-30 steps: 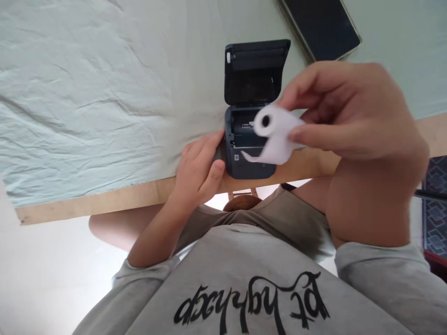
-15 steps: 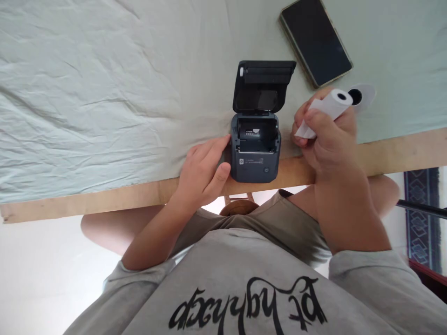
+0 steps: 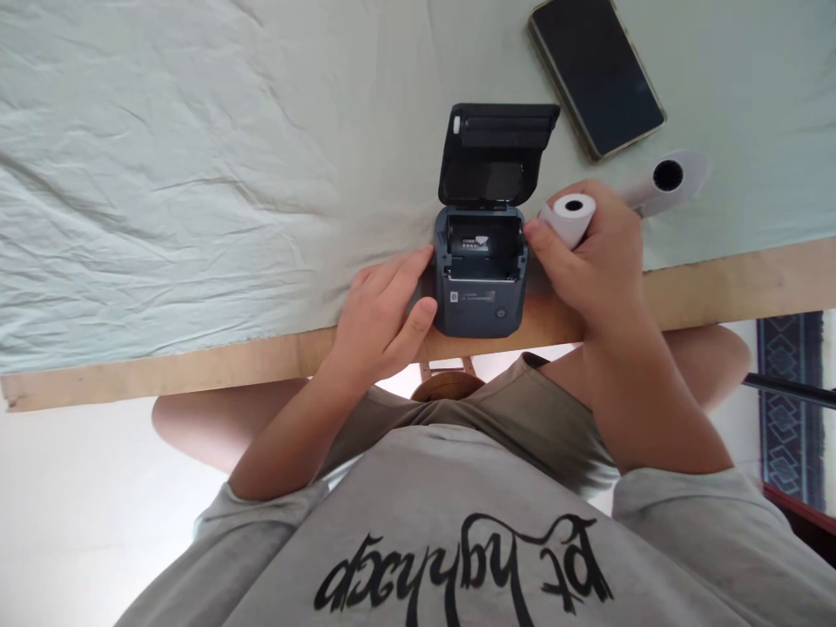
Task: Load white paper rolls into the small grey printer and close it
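Observation:
A small dark blue-grey label printer (image 3: 480, 305) lies at the table's near edge, its black lid (image 3: 496, 157) swung up and back. Its paper bay shows, with a small printed sticker inside and no roll in it. My left hand (image 3: 385, 309) rests against the printer's left side, fingers stretched and thumb apart. In my right hand (image 3: 601, 252) a white paper roll (image 3: 571, 222) is gripped, its hollow end facing up, just right of the bay. My right thumb tip is by the printer's right edge; whether they touch I cannot tell.
A dark-screened phone (image 3: 597, 78) in a clear case lies behind, to the right. A second white roll with a dark core (image 3: 676, 178) stands beyond my right hand. The pale green cloth (image 3: 196, 174) is wrinkled on the left, and a wooden table edge (image 3: 718, 283) borders it.
My right hand has moved left with the paper roll, closer to the printer, and the roll is turned more upright. My left hand has stayed beside the printer.

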`<state>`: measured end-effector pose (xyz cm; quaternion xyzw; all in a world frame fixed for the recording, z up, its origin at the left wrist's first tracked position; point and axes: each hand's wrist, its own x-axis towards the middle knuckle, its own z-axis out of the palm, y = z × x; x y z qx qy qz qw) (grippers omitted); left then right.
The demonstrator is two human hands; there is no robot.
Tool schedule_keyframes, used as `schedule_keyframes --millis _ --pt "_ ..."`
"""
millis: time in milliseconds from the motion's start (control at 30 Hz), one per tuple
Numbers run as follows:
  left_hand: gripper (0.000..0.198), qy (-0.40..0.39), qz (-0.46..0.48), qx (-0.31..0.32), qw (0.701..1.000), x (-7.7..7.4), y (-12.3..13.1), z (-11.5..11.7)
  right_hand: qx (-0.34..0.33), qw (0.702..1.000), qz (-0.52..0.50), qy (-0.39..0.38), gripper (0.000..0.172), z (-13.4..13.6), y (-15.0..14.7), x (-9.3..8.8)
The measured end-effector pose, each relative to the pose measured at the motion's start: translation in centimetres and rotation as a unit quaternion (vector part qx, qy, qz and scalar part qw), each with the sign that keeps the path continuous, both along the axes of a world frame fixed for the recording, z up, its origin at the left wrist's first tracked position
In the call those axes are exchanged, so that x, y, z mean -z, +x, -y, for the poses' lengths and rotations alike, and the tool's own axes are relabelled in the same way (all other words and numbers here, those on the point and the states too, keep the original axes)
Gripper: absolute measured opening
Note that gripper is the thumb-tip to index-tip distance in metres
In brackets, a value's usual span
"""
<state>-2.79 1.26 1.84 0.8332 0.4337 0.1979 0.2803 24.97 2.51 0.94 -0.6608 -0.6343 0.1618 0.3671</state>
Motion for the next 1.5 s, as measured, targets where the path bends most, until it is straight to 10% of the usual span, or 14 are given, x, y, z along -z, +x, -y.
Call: schedule_keyframes --millis 700,1133,1500 --pt "0.069 -0.012 0.015 -0.008 1.000 -0.4 0.1 0.1 0.000 0.996 0.075 0.049 0.041 0.2 0.8 0.4" --pt "0.068 -0.016 0.009 -0.011 1.000 -0.3 0.1 0.1 0.009 0.946 0.171 0.277 0.038 0.1 5.5 -1.4" --pt "0.067 -0.021 0.018 -0.010 1.000 -0.7 0.2 0.2 -0.012 0.964 0.181 0.195 0.067 -1.2 9.0 2.0"
